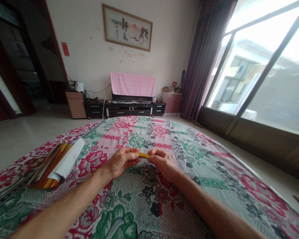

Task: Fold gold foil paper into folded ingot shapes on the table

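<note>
A small, narrow yellow-gold strip is stretched between my two hands, over the middle of the flowered cloth. My left hand pinches its left end between thumb and fingers. The right end is pinched in the same way by my right hand. My fingertips cover both ends of the strip. On the left part of the cloth lies a bundle of rolled gold sheets, with a white rolled sheet along its right side.
Past the cloth's far edge, a low black cabinet stands by the wall under a pink towel. A purple curtain and large windows are on the right. A dark doorway is on the left.
</note>
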`<state>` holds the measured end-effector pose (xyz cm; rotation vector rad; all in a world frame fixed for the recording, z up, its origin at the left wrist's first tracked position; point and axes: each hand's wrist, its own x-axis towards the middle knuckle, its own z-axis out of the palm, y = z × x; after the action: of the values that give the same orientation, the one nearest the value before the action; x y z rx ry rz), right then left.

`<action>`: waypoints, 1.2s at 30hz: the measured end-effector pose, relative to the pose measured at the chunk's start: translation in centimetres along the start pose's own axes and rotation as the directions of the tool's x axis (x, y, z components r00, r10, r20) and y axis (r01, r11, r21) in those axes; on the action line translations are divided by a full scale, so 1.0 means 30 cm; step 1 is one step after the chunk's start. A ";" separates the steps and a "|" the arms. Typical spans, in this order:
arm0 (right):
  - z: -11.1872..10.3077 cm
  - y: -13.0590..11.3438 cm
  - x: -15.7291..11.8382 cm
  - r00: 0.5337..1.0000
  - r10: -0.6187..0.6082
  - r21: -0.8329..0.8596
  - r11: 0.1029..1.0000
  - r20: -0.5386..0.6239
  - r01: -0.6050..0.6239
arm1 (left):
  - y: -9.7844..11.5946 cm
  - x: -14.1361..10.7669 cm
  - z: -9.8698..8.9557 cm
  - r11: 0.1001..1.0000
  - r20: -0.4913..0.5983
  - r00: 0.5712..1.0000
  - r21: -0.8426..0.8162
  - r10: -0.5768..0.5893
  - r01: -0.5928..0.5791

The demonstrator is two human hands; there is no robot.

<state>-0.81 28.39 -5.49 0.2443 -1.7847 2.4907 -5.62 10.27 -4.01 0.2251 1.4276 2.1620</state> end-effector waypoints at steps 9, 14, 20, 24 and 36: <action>0.002 -0.004 0.000 0.999 0.028 0.120 0.992 0.036 -0.032 | -0.004 -0.001 -0.003 1.000 0.001 1.000 -0.023 0.006 -0.006; 0.005 -0.011 -0.004 0.998 0.056 0.168 0.984 0.012 -0.057 | -0.003 -0.003 -0.002 0.998 0.005 0.998 0.042 0.056 -0.056; 0.001 -0.018 0.003 0.991 0.132 0.157 0.980 -0.029 -0.126 | -0.001 -0.013 -0.003 0.961 0.076 0.978 0.185 0.192 -0.203; -0.001 -0.017 0.016 0.978 0.205 0.115 0.973 -0.041 -0.199 | 0.012 -0.021 0.006 0.900 0.073 0.947 0.297 0.314 -0.321; 0.005 0.008 0.005 0.990 -0.046 -0.050 0.998 -0.135 0.040 | 0.015 -0.026 0.003 0.850 0.072 0.944 0.417 0.321 -0.321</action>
<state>-0.98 28.17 -5.65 0.1053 -1.7627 2.3704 -5.08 9.80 -3.45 0.6667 1.9710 2.0641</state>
